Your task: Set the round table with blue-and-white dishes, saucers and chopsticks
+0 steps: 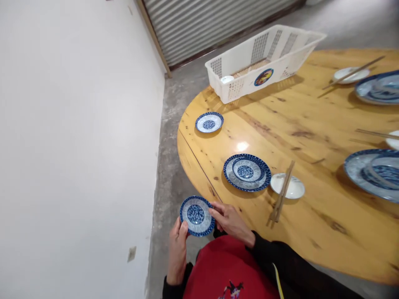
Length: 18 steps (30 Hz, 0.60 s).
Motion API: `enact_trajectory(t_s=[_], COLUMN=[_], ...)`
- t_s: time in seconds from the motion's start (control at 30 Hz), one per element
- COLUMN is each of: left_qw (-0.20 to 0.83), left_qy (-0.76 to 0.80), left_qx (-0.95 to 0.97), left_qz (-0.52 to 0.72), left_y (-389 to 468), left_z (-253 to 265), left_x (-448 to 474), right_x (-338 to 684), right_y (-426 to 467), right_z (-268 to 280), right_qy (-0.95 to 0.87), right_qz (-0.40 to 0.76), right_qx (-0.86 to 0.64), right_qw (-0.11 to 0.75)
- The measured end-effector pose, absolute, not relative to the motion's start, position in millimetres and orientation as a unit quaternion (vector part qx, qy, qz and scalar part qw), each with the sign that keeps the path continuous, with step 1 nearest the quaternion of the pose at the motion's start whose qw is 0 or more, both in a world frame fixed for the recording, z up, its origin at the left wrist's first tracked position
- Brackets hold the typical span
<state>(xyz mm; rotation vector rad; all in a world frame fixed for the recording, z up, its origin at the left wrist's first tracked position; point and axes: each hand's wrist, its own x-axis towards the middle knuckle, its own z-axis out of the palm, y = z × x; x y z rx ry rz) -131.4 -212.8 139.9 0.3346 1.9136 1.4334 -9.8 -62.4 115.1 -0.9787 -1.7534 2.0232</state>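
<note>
A small blue-and-white plate (pixel 197 216) is held up off the near left edge of the table, its patterned face toward me. My left hand (pixel 178 245) grips its lower left rim, thumb on top. On its right rim my right hand (pixel 229 219) is closed, with the thumb and fingers at the edge. Just beyond, a small plate (pixel 245 171) sits on a larger blue-rimmed plate (pixel 230 176). Right of these, chopsticks (pixel 283 191) lie across a small white bowl (pixel 296 190). Another small blue-and-white plate (pixel 209 122) rests alone near the table's left edge.
A white plastic basket (pixel 243 89) stands at the table's far edge with a white bowl (pixel 227 79) inside. More stacked plates (pixel 355 170) and a white bowl (pixel 346 75) with chopsticks are on the right of the wooden table (pixel 311 232). A white wall (pixel 77 145) rises at left.
</note>
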Motion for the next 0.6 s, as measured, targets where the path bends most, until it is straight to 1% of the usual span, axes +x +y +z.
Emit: enact_trajectory(t_s=[0.27, 0.43, 0.53, 0.6], left_qw=[0.45, 0.512, 0.518, 0.5], left_qy=[0.675, 0.632, 0.608, 0.597], left_qx=[0.268, 0.363, 0.45, 0.516], left_qz=[0.519, 0.456, 0.399, 0.357], left_y=[-90.0, 0.5, 63.1, 108.3], left_z=[145.8, 143.8, 141.7, 138.3], left_x=[-210.1, -251.2, -284.3, -309.6], right_x=[-47.3, -65.8, -87.8, -107.5], right_y=[5.6, 47.2, 80.3, 106.4], right_z=[124.8, 120.0, 119.0, 119.5], right_qy=[-0.576, -0.513, -0.495, -0.483], right_qz=[0.623, 0.577, 0.539, 0.506], right_qx=[-0.452, -0.546, -0.582, -0.604], right_qw=[0.275, 0.326, 0.355, 0.381])
